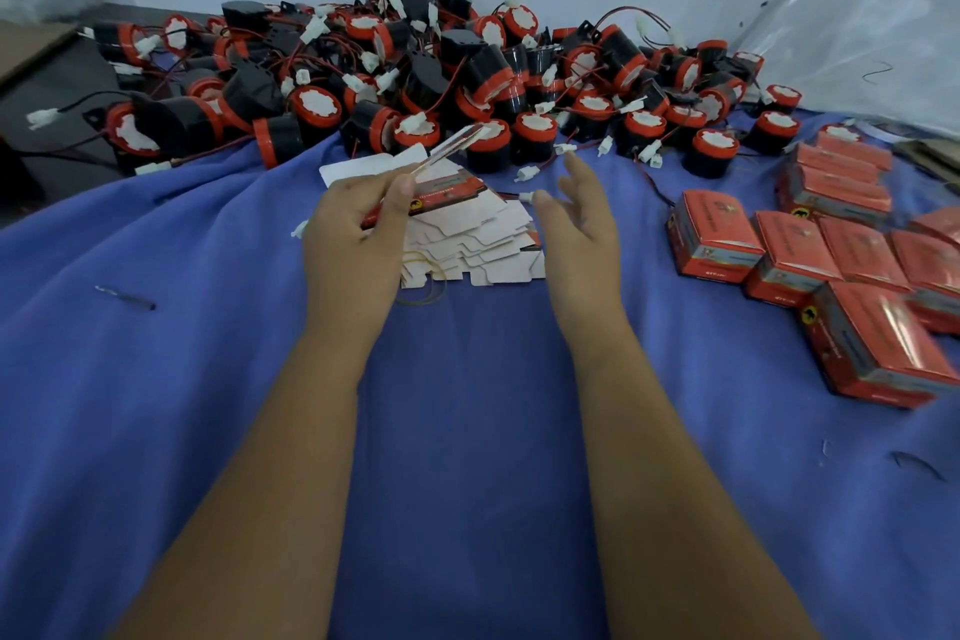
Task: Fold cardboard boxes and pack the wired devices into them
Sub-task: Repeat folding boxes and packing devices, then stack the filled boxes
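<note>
Head view, the only one supplied. We find the left hand (358, 229) pinching one flat box blank (452, 143) between thumb and fingers, lifted edge-on above the stack of unfolded blanks (478, 239) lying on the blue cloth (467, 405) that covers the surface. The right hand (582, 218) hovers just beside the stack, fingers straight and spread, holding nothing. The wired devices (405, 68), black and red with white connectors, lie in a tangled heap along the far wall. Finished red boxes (810, 250) sit in a cluster at the right.

Risks, in our judgement: the blank is held by a narrow pinch and could slip or crease before it is opened. The devices' wires cross one another, so drawing one out may drag neighbours onto the stack. A loose connector (526, 197) lies touching the stack's far edge and could snag. A rubber band (423, 276) lies partly under the stack's near corner.

Room: the near cloth in front of the stack is open for folding. To the right, the finished boxes crowd close; to the far side, the heap lies just beyond the stack. The cloth is rumpled at the left.
</note>
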Available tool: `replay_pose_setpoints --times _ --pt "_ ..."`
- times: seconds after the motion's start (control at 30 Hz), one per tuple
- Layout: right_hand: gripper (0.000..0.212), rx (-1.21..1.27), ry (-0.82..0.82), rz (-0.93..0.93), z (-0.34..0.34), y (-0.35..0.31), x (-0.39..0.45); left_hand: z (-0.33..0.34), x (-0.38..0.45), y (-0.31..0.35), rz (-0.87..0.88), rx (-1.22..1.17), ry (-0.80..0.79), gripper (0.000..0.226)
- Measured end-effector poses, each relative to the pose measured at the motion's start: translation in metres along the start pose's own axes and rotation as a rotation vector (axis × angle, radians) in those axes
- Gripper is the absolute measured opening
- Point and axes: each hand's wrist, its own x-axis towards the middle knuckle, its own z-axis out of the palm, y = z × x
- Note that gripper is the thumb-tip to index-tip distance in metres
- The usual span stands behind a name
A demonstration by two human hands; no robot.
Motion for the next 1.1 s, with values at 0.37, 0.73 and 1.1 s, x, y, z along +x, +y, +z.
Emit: replay_pose_setpoints --times 0.37,0.73,1.1 --pt "0.027 0.017 -0.154 -0.057 0.001 0.000 -0.001 0.002 -0.003 0.002 -0.069 -0.150 -0.144 0.010" --pt "0.011 -0.164 -0.072 -0.152 0.007 0.004 -0.006 0.004 0.002 -0.007 -0.123 -0.288 -0.167 0.078" --pt "0.017 -0.184 0.073 -0.348 0.015 0.006 -0.007 0.013 -0.003 0.001 -0.152 -0.344 -0.171 0.068"
